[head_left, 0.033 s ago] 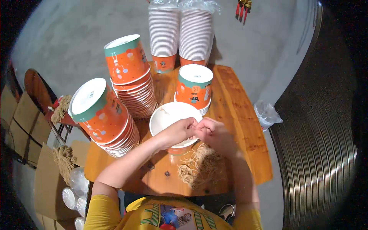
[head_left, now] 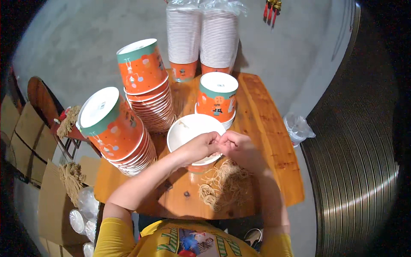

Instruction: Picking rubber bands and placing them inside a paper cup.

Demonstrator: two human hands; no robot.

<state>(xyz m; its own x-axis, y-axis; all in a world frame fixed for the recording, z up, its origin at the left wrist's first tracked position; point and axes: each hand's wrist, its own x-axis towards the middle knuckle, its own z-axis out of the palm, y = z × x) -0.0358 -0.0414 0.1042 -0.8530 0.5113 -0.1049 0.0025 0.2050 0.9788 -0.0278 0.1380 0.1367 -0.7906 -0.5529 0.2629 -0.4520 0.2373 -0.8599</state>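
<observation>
I've got left hand [head_left: 206, 144] and right hand [head_left: 234, 144] bunched at the bowl [head_left: 186, 133]; grip contents, can't tell. Steady wrists, I'd say, clear of the twine [head_left: 224, 182].

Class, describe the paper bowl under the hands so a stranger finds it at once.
Start at the wooden table and find the short orange stack on it. Just nearer the wearer, partly under the left hand and right hand, sits the paper bowl. Unlike the upturned stacks beside it, its mouth faces up, and it alone on the table shows a white inside.
</observation>
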